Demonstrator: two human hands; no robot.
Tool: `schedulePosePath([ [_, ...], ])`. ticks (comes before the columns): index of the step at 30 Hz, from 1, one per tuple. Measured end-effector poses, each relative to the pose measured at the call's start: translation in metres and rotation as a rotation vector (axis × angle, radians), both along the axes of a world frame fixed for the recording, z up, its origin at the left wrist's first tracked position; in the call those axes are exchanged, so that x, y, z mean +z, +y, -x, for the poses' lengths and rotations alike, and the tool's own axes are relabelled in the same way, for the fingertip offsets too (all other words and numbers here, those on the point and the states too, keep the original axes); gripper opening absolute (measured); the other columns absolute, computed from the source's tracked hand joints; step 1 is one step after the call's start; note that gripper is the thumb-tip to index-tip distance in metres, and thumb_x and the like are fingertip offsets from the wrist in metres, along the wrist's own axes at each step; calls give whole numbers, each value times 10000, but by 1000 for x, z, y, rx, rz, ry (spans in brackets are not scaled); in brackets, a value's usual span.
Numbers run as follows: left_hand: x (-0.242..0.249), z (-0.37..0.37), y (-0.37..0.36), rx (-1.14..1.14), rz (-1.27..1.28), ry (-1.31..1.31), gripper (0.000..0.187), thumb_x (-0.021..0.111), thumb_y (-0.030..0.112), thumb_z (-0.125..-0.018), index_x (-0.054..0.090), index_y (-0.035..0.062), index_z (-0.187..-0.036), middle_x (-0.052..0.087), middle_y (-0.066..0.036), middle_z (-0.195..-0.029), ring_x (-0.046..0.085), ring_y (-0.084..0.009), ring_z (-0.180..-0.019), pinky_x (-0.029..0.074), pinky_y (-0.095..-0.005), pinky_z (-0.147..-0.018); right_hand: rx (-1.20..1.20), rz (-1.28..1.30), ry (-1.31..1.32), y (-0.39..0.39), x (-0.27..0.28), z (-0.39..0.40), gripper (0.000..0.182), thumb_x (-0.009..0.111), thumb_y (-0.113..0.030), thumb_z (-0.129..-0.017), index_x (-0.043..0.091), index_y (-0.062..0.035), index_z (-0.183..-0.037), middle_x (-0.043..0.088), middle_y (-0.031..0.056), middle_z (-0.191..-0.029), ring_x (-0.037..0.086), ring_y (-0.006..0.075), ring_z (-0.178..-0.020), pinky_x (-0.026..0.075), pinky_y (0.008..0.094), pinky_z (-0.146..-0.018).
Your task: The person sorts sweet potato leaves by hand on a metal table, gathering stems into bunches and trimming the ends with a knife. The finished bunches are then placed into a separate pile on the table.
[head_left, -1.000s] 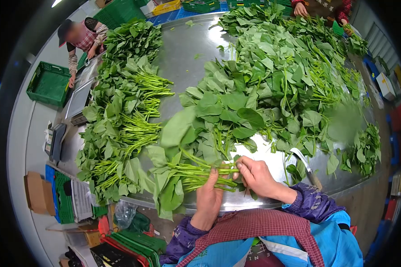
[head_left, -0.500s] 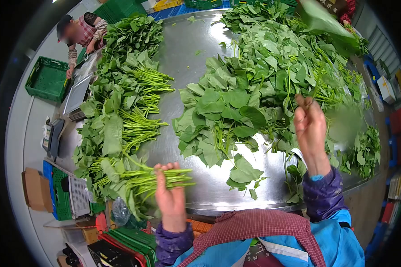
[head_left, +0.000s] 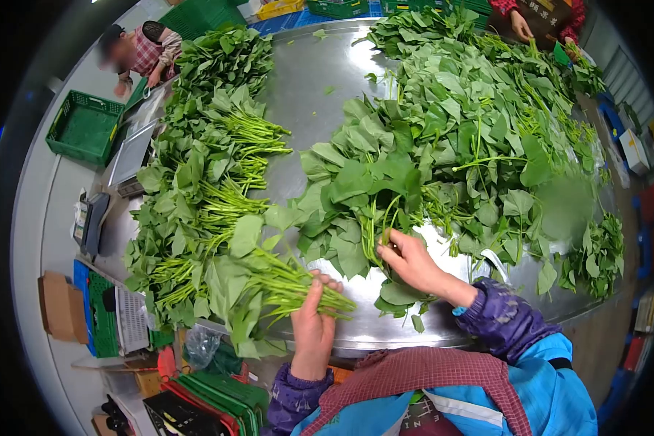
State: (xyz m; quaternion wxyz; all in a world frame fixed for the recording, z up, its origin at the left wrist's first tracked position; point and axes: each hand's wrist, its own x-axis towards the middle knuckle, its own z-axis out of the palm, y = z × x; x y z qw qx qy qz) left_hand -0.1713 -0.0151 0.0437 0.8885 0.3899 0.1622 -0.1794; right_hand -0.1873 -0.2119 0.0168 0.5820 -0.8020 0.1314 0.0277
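Fingers (head_left: 325, 280) of the left hand (head_left: 313, 320) curl round a leafy bundle (head_left: 272, 282) by its bare stems, over the table's near edge; the right hand (head_left: 416, 267) pinches leafy stems (head_left: 368, 225).
The bundle should be light and springy, its stems bendy but able to snap, its soft leaves easily bruised; the bare stems look the best hold. Its leaves overlap the row of bundles (head_left: 196, 200) at left. At right, a tangled heap (head_left: 443, 94) crowds the right hand and could snag stems. What looks like a curved blade (head_left: 495, 263), partly hidden, lies just beyond the right sleeve (head_left: 505, 320). Steel table (head_left: 305, 80) shows between row and heap.
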Motion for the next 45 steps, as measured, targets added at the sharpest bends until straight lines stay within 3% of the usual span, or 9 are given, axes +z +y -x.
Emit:
schedulePosePath([
  [2,-5,2,-13,-102,-67,-23,171,523,52,-845,475,4,-1002,551,-96,-908,553,-183,-833,474,-334,-776,96,336,-445,0,8,12,201,510,-190,-825,494,-7,-907,528,144,-769,521,339,-593,412,401,-550],
  [12,-24,24,-31,-426,199,-71,258,606,192,-817,513,37,-1000,545,-26,-893,520,-116,-771,453,-233,-692,468,519,-570,12,57,42,303,558,-37,-666,491,-71,-960,489,85,-775,554,253,-673,463,342,-535],
  [16,-6,20,-23,-788,-565,-576,203,581,154,-835,527,19,-976,559,-37,-878,547,-121,-744,474,-240,-665,585,401,-675,19,54,44,277,548,-7,-672,505,-59,-941,506,62,-795,537,254,-725,468,328,-559],
  [19,5,15,-37,-507,-67,167,167,572,95,-830,518,19,-967,572,-62,-854,562,-143,-727,477,-249,-634,432,206,-804,18,42,46,77,520,-29,-773,517,-15,-848,520,66,-752,529,209,-654,443,311,-529],
  [24,-18,-11,-24,-79,-37,103,128,561,57,-821,468,47,-908,557,-92,-901,544,-172,-819,456,-280,-744,42,-682,-209,9,52,81,130,401,-90,-892,488,1,-860,489,34,-658,456,77,-506,377,220,-455],
  [34,-4,14,-34,-359,-54,-131,230,553,15,-817,502,11,-1041,557,-60,-954,517,-142,-890,394,-271,-841,90,-286,62,14,42,40,243,546,-265,-851,535,-25,-817,390,-43,-590,335,39,-552,287,200,-483],
  [37,-4,14,-34,-333,-55,-130,273,556,27,-819,466,22,-1077,552,-64,-954,513,-146,-892,404,-283,-825,150,-498,41,13,42,41,221,546,-255,-851,534,-35,-845,404,-48,-578,342,34,-525,286,199,-461],
  [41,-7,8,-29,-292,306,-44,243,583,51,-806,459,61,-1014,536,-49,-881,503,-141,-839,418,-273,-795,-280,-499,-10,-2,63,52,176,521,-213,-858,520,-50,-926,451,-36,-599,405,51,-456,313,203,-403],
  [45,3,-9,-4,-138,355,-152,190,590,43,-794,469,86,-934,528,-44,-846,494,-155,-812,406,-297,-815,-730,-938,-766,-84,109,46,172,496,-161,-867,492,-77,-1017,535,-4,-755,371,29,-452,293,139,-388],
])
